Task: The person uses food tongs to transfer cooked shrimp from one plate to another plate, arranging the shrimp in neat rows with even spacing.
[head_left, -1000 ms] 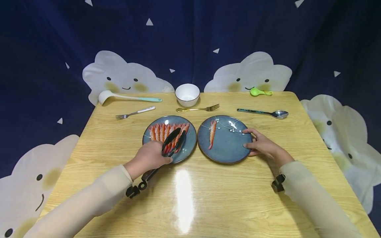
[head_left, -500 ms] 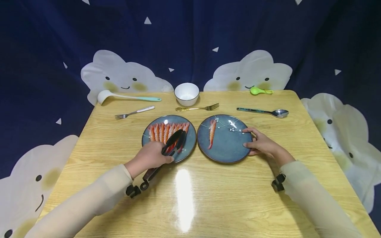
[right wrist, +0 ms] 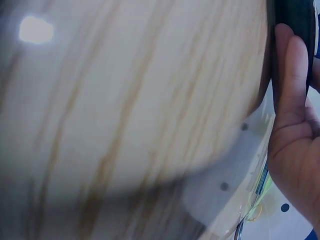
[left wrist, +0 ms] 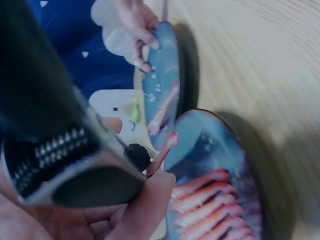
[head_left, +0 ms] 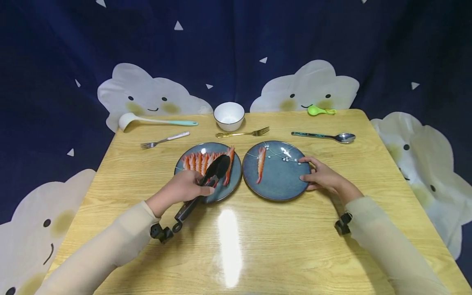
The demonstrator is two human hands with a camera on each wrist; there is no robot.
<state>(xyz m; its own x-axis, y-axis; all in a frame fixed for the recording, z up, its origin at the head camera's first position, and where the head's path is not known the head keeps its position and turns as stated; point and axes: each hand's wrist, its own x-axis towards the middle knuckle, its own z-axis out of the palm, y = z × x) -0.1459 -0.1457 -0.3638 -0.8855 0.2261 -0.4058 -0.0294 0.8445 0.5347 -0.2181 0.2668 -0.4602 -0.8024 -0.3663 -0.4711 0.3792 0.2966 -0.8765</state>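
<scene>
My left hand [head_left: 182,188] grips black kitchen tongs [head_left: 186,211] over the left blue plate [head_left: 221,196]. Between the tong tips is one red-and-white shrimp [head_left: 230,162], raised above the plate in the left wrist view. Several more shrimp [left wrist: 205,210] lie in a row on that plate, partly hidden by the hand and tongs. The right blue plate [head_left: 280,180] bears a single shrimp [head_left: 260,164] on its left part. My right hand [head_left: 324,176] holds this plate by its right rim, thumb on top and some fingers below.
Behind the plates lie a white-handled fork [head_left: 166,140], a gold fork [head_left: 241,134] and a metal spoon [head_left: 343,138]. Farther back are a ladle [head_left: 158,121], a white bowl [head_left: 229,119] and a green spoon [head_left: 317,110]. The two plates stand almost touching.
The tongs have taken the rightmost shrimp of the row and lifted it slightly away from the others. My right hand keeps its hold on the right plate.
</scene>
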